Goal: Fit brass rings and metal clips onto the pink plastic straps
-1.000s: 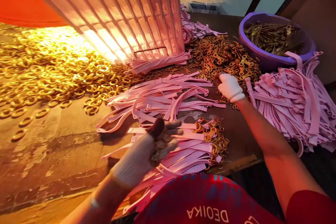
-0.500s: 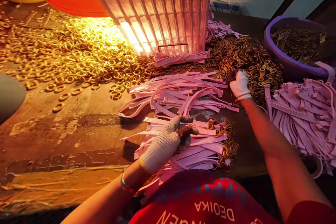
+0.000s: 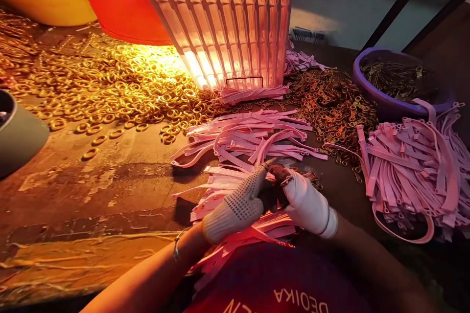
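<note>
My left hand (image 3: pixel 240 203), in a pale glove with dark dots, meets my right hand (image 3: pixel 308 200), in a white glove, over a layer of pink straps (image 3: pixel 216 183). The dark fingertips of both hands are closed and pressed together. Whatever lies between them is too small and shadowed to make out. Just beyond, a second bunch of pink straps (image 3: pixel 227 132) lies across the table. Farther right is a heap of small bronze metal clasps (image 3: pixel 336 112).
Gold rings (image 3: pixel 147 93) are spread over the left of the table (image 3: pixel 121 195). A ribbed translucent panel (image 3: pixel 235 24) stands at the back. On the right are a purple basin (image 3: pixel 394 102) of metal pieces and a large pink strap pile (image 3: pixel 411 166). A grey container (image 3: pixel 25 142) stands left.
My right hand has come back from the clasp heap to my left hand. The left fingers, spread before, have closed. The view has shifted slightly.
</note>
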`<action>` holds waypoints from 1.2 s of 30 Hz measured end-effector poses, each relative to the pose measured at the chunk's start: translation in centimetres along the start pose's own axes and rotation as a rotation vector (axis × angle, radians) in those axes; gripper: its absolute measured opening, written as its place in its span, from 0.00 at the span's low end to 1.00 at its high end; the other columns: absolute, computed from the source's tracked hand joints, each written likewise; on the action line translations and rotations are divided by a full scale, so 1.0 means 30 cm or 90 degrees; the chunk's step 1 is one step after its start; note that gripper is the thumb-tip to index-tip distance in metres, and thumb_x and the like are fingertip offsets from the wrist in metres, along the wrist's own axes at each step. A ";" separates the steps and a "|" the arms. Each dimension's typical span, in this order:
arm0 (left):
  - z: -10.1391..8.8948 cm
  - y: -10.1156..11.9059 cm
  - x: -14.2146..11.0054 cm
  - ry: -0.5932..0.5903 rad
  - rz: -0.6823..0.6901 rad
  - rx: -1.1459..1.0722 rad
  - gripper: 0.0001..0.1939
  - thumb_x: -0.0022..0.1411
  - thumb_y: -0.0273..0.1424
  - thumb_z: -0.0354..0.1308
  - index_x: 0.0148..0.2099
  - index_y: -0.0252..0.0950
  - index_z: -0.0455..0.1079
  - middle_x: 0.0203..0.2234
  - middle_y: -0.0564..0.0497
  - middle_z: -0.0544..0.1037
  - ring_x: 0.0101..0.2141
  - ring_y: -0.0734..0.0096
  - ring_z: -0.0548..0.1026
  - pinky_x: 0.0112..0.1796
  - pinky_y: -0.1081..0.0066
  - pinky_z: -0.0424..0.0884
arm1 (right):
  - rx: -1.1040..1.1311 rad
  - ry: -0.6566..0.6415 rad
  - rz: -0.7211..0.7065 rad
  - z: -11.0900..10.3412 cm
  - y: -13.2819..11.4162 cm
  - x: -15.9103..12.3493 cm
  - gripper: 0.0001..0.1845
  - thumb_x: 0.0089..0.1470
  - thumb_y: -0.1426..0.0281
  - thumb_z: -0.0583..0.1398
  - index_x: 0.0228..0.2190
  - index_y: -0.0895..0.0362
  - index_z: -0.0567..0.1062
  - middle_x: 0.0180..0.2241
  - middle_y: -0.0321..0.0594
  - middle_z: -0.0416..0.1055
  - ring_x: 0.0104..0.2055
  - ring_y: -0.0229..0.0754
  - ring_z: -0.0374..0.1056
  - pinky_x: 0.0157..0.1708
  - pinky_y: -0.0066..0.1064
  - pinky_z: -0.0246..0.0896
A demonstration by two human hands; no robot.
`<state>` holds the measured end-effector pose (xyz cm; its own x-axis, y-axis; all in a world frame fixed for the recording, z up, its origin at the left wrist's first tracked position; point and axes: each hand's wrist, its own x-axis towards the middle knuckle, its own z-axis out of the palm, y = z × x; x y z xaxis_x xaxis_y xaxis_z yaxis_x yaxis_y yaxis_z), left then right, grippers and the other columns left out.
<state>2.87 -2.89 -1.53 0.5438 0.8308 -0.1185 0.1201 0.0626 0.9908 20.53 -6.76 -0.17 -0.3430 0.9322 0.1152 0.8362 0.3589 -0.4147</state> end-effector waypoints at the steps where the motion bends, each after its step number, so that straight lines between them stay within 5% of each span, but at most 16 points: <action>1: 0.011 0.007 -0.005 0.004 -0.017 -0.040 0.24 0.56 0.24 0.57 0.57 0.37 0.71 0.41 0.45 0.82 0.42 0.61 0.79 0.42 0.63 0.78 | 0.044 0.037 -0.009 0.002 -0.002 -0.011 0.31 0.57 0.77 0.54 0.62 0.59 0.65 0.54 0.51 0.75 0.55 0.48 0.72 0.57 0.40 0.68; 4: 0.046 0.014 -0.016 0.072 -0.072 -0.200 0.18 0.59 0.30 0.62 0.51 0.35 0.70 0.36 0.47 0.81 0.33 0.67 0.79 0.35 0.67 0.77 | 0.090 0.137 0.004 0.020 -0.013 -0.056 0.33 0.58 0.79 0.52 0.64 0.56 0.62 0.56 0.49 0.74 0.57 0.46 0.71 0.58 0.40 0.67; 7: 0.064 0.008 -0.019 0.127 -0.085 -0.255 0.20 0.57 0.30 0.65 0.52 0.37 0.68 0.29 0.54 0.77 0.24 0.74 0.74 0.26 0.74 0.70 | -0.013 0.163 0.067 0.047 -0.030 -0.086 0.38 0.51 0.80 0.53 0.64 0.60 0.62 0.58 0.55 0.72 0.58 0.52 0.70 0.57 0.44 0.68; 10: 0.050 0.012 -0.006 0.098 -0.084 -0.250 0.20 0.58 0.29 0.62 0.53 0.38 0.67 0.23 0.59 0.71 0.18 0.79 0.66 0.18 0.78 0.60 | -0.121 0.114 0.103 0.046 -0.041 -0.075 0.28 0.51 0.77 0.55 0.55 0.64 0.72 0.49 0.58 0.75 0.49 0.57 0.73 0.48 0.45 0.69; 13: 0.024 0.037 0.026 0.074 -0.140 -0.275 0.19 0.58 0.29 0.62 0.51 0.37 0.67 0.20 0.62 0.65 0.15 0.81 0.59 0.16 0.80 0.53 | -0.167 0.038 0.103 0.017 -0.043 -0.039 0.10 0.56 0.72 0.56 0.36 0.59 0.77 0.33 0.49 0.76 0.35 0.52 0.72 0.38 0.39 0.65; 18: 0.033 0.068 0.129 0.034 -0.234 -0.299 0.18 0.57 0.34 0.64 0.49 0.36 0.69 0.15 0.63 0.61 0.14 0.81 0.56 0.15 0.80 0.49 | -0.131 0.021 0.175 -0.017 -0.008 -0.006 0.11 0.62 0.66 0.56 0.32 0.57 0.75 0.28 0.45 0.76 0.30 0.47 0.72 0.31 0.33 0.57; 22: -0.023 0.051 0.298 -0.051 -0.127 -0.065 0.16 0.63 0.37 0.58 0.50 0.35 0.75 0.18 0.56 0.70 0.14 0.78 0.60 0.16 0.76 0.57 | -0.015 0.119 0.253 -0.015 0.076 -0.029 0.09 0.63 0.68 0.56 0.36 0.56 0.76 0.28 0.44 0.77 0.30 0.45 0.73 0.31 0.30 0.59; 25: -0.182 0.044 0.476 0.082 0.063 0.387 0.15 0.64 0.30 0.55 0.50 0.37 0.78 0.35 0.47 0.82 0.31 0.68 0.77 0.33 0.70 0.74 | 0.048 0.215 0.263 0.001 0.145 -0.082 0.11 0.57 0.74 0.54 0.35 0.55 0.76 0.26 0.43 0.77 0.28 0.47 0.73 0.30 0.31 0.63; 27: -0.307 0.043 0.585 0.151 0.045 0.481 0.16 0.60 0.25 0.56 0.49 0.32 0.78 0.45 0.40 0.82 0.45 0.58 0.77 0.48 0.61 0.73 | 0.078 0.240 0.262 0.018 0.176 -0.122 0.14 0.52 0.77 0.53 0.34 0.54 0.76 0.27 0.43 0.78 0.29 0.48 0.73 0.31 0.33 0.66; 30: -0.426 0.024 0.696 0.146 0.002 0.546 0.15 0.58 0.23 0.56 0.46 0.27 0.79 0.45 0.40 0.82 0.49 0.57 0.76 0.55 0.62 0.68 | 0.110 0.245 0.265 0.044 0.195 -0.164 0.20 0.48 0.79 0.51 0.39 0.53 0.77 0.31 0.43 0.79 0.32 0.49 0.75 0.35 0.35 0.70; 36: -0.399 -0.008 0.735 0.136 0.011 0.574 0.07 0.50 0.20 0.62 0.34 0.32 0.76 0.36 0.45 0.81 0.41 0.59 0.78 0.46 0.68 0.71 | 0.109 0.248 0.251 0.054 0.180 -0.172 0.22 0.46 0.80 0.52 0.40 0.54 0.77 0.32 0.44 0.79 0.33 0.50 0.76 0.36 0.39 0.74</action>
<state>4.89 22.03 -3.61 0.3979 0.9174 -0.0012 0.7631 -0.3302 0.5555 26.12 -9.71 -4.48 0.1899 0.9538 0.2328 0.7766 -0.0008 -0.6299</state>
